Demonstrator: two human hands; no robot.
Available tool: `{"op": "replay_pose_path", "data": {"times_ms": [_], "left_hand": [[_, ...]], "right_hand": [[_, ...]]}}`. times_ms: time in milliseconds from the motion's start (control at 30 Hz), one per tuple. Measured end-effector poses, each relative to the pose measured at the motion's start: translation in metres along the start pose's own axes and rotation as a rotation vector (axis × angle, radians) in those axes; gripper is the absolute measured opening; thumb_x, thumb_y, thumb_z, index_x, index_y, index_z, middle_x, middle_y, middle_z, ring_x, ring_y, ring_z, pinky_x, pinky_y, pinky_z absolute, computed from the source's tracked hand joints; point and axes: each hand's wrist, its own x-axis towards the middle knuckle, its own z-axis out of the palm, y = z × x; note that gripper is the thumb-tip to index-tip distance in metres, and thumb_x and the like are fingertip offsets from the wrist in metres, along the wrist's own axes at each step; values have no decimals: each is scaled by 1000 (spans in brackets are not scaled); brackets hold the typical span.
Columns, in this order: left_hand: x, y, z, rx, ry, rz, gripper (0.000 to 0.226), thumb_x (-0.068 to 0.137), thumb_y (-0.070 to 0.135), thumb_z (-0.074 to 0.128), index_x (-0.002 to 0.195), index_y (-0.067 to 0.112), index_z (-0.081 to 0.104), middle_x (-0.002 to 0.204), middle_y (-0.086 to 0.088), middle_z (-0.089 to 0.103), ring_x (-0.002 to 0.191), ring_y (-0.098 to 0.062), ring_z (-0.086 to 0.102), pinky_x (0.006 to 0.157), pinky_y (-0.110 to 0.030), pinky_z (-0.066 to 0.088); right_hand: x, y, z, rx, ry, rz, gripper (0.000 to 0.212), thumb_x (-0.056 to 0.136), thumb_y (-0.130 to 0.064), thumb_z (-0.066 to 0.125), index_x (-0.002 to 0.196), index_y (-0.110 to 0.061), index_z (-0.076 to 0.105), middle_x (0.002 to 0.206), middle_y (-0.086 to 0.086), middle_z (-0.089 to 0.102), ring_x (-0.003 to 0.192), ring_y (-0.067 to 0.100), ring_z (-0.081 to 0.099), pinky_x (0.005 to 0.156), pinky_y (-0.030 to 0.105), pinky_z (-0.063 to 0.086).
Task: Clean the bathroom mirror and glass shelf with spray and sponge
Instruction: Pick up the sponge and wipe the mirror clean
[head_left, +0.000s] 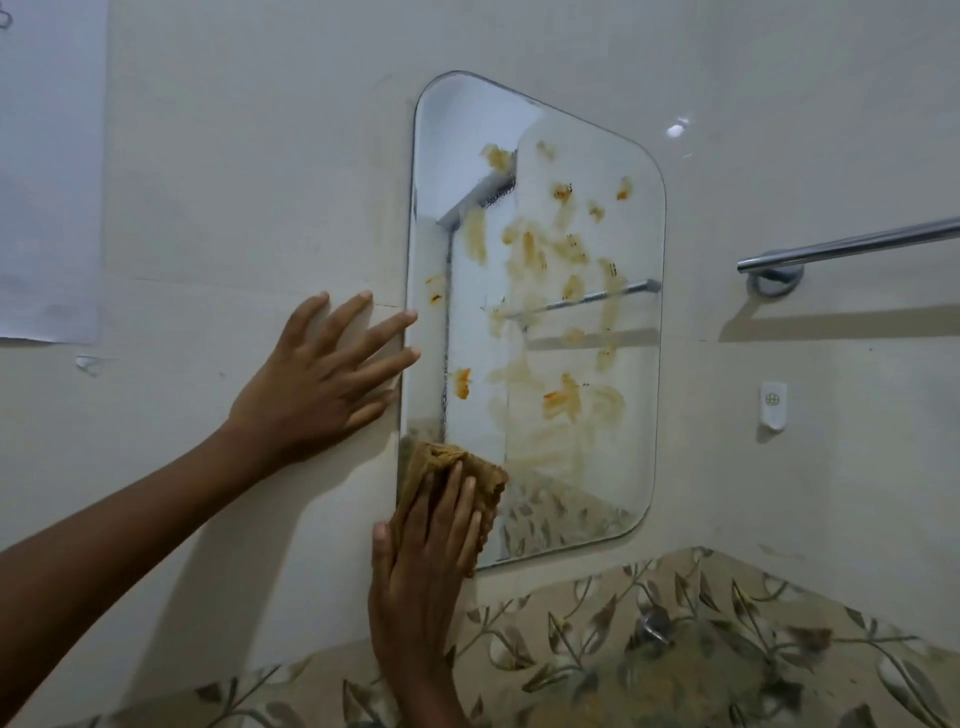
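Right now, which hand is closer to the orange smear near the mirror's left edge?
Left. The left hand lies flat on the wall, fingers reaching the mirror edge beside the orange smear. The right hand presses the sponge at the bottom-left corner, below it.

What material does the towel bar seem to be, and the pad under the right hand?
Towel bar: probably polished, chrome-like metal; it shines and carries bright highlights.
Pad under the right hand, at the mirror lower left corner: tan-brown, matte, wrinkled, so soft. It could be sponge or cloth; I cannot tell which.
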Motion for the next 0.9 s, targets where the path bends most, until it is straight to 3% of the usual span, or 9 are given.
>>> {"op": "replay_pose_path", "data": {"times_ms": [67,200,300,400,500,667,800,900], "left_hand": [[0,-1,1,-1,24,0,51,92,45,27,137,24,39,153,-7,27,134,-41,31,106,-56,22],[0,-1,0,2,30,-7,50,93,44,26,135,23,42,152,-7,28,132,-41,34,106,-56,22],[1,-1,0,17,36,-6,49,92,43,28,134,23,43,151,-6,30,131,-41,35,105,-55,23],[2,-1,-1,21,42,-8,48,94,44,26,133,23,44,151,-5,31,131,-40,37,105,-55,24],[2,-1,1,27,48,-10,48,93,44,28,133,23,45,151,-5,31,131,-40,37,105,-56,25],[2,-1,0,31,35,-15,48,93,44,27,133,23,45,151,-5,31,131,-40,36,105,-56,24],[2,-1,-2,37,16,-11,49,94,45,26,133,24,44,151,-6,30,131,-40,36,105,-55,24],[1,-1,-1,44,-2,-14,49,94,46,25,134,24,43,152,-5,29,132,-40,35,105,-55,25]], "right_hand": [[-2,13,2,14,6,-2,58,98,-46,20,148,-17,18,156,6,16,144,27,12,115,44,10],[4,61,1,90,122,174,60,96,-53,13,148,-28,-4,158,-11,-3,145,14,1,115,41,9],[24,109,-9,90,118,378,66,90,-64,2,144,-31,-14,158,-2,6,145,19,6,113,53,10],[54,159,-25,130,91,557,89,73,-79,-11,145,-27,-9,158,-4,-3,146,20,-4,113,56,-4],[84,198,-39,110,81,631,91,72,-73,-2,148,-23,4,159,-2,1,146,18,-4,112,57,-12],[103,202,-51,287,149,535,88,73,-65,9,147,-16,9,157,12,10,146,29,6,117,52,5],[75,153,-32,202,101,314,64,85,-66,4,141,-41,-15,157,0,-4,145,22,-8,118,48,-2],[53,99,-19,128,58,100,54,94,-53,4,144,-42,-12,157,-10,-16,145,22,-10,117,46,-4]]}}
